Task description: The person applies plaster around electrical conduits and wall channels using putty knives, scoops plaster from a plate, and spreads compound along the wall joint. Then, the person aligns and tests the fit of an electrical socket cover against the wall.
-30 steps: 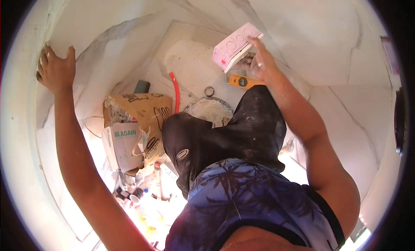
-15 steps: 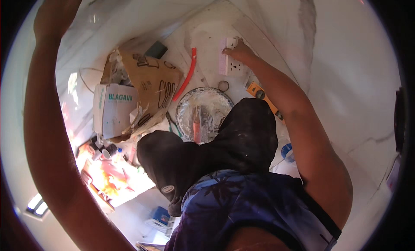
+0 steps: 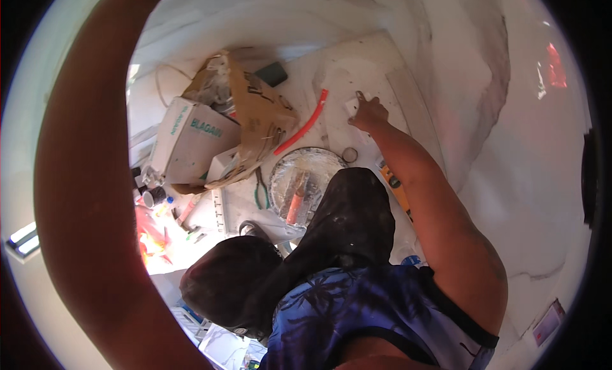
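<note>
My right hand (image 3: 370,113) is closed around a white socket panel (image 3: 351,107) above the pale stone-look floor tile (image 3: 344,64); fingers and palm cover most of the panel. My left forearm (image 3: 95,166) reaches up along the left side, and its hand lies beyond the top edge. Left of the right hand lies a curved red tube (image 3: 306,126). Nearer to me are a small ring (image 3: 349,154) and a yellow spirit level (image 3: 396,188), partly behind my right forearm. A tool with a red handle (image 3: 295,205) rests in a round, plaster-smeared container (image 3: 325,158).
A torn brown carton (image 3: 261,115) leans at the left with a white box (image 3: 191,137) against it. A dark green block (image 3: 271,73) stands behind. Green-handled pliers (image 3: 261,195) and a hammer-like tool (image 3: 188,210) lie nearer. Marble-patterned walls (image 3: 472,64) close in around.
The socket panel has tilted so that its socket face no longer shows, with my right hand wrapped over it. My left hand has gone out of view at the top. The whole view has shifted.
</note>
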Demonstrator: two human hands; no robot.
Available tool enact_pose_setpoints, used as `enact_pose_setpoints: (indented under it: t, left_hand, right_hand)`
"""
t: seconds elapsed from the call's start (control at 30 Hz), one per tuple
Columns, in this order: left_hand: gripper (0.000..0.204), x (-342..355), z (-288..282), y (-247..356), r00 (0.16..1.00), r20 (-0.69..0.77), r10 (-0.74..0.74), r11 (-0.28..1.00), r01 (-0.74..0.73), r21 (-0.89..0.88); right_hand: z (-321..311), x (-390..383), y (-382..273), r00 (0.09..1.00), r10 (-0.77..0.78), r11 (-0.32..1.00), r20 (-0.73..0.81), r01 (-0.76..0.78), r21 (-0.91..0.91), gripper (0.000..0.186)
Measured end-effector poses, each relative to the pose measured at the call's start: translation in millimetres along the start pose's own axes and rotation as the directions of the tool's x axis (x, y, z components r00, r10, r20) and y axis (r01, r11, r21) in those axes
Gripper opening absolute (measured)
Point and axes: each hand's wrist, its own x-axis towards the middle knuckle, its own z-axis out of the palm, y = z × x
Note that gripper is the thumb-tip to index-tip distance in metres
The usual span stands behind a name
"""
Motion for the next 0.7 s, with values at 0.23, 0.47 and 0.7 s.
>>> enact_pose_setpoints:
  t: [0.23, 0.47, 0.7]
  left_hand:
    - [0.084, -0.8, 18.5, 1.8, 0.995, 0.084, -0.046, 0.998, 0.049, -0.034]
    - [0.089, -5.4, -4.3, 4.1, 0.982, 0.169, -0.083, 0.996, 0.089, -0.026]
    - [0.09, 0.0, -15.9, -3.1, 0.948, 0.3, -0.103, 0.989, 0.13, -0.07]
  right_hand:
    - [22.6, 19.3, 4.8, 0.999, 0.049, 0.992, -0.009, -0.05, -0.115, 0.113]
    - [-100.6, -8.4, -48.9, 0.643, -0.181, 0.496, -0.744, 0.713, 0.496, 0.042]
    - [-348.7, -106.8, -130.9, -0.25, -0.25, 0.513, -0.935, 0.785, -0.347, 0.047]
